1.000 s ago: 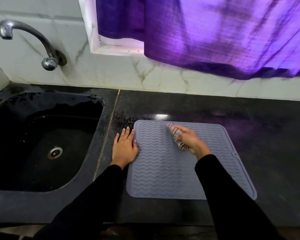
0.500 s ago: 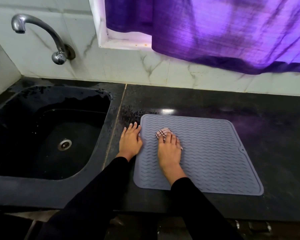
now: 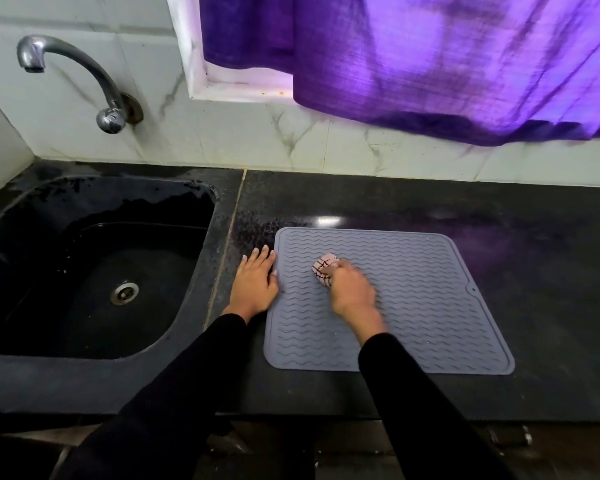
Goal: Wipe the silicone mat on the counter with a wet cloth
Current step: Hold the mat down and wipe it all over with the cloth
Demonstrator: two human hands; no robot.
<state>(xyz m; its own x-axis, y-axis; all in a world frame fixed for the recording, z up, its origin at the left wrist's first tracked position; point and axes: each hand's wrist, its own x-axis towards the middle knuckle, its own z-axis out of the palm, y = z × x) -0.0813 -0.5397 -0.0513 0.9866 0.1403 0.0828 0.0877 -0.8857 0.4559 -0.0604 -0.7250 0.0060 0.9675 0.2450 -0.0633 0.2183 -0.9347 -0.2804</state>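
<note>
Fingers of the right hand [image 3: 352,289] curl in a narrow grip round a bunched checked cloth [image 3: 324,268], pressing it onto the grey silicone mat [image 3: 430,299], left of the mat's middle and nearer its far edge. The left hand [image 3: 255,282] lies flat with straight fingers at the mat's left edge, its thumb touching the rim, seemingly pinning the mat against sliding. The mat lies flat on the dark tabletop [image 3: 534,306], just right of the black sink [image 3: 94,271].

Wiping looks under way; no wet sheen shows on the ridges, so how much is covered cannot be told. By the cloth's place, the right half and near strip likely remain. Bare tabletop surrounds the mat's right, far and near edges, leaving free room for strokes; only the sink's rim crowds the left.
</note>
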